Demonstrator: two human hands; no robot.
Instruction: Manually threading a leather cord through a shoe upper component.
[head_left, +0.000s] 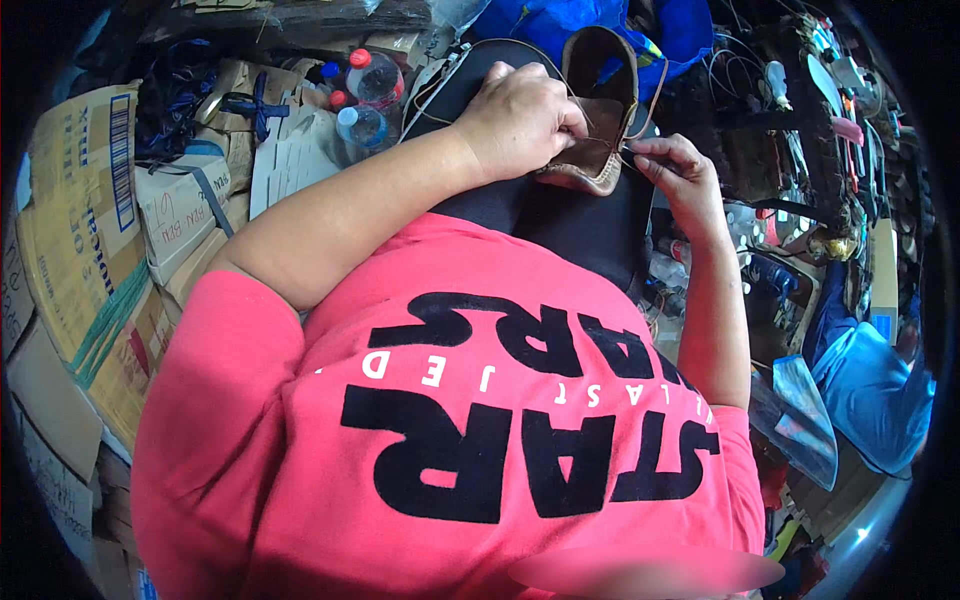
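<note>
Shoe (pixel 598 120) lies on the black-clad lap, brown, opening turned away from the body. Left hand (pixel 520 118) is curled over the shoe's near side, fingers clamping the leather. Right hand (pixel 672 165), just right of the shoe, is pinched closed on something thin, probably a needle or thread; a fine strand seems to run from it to the shoe's edge. Judgement: hand stitching is partway along; finished length cannot be read. Seam is hidden under the left hand. Bottles (pixel 365 100) stand left of the shoe. Clutter right of the shoe is too small to sort.
</note>
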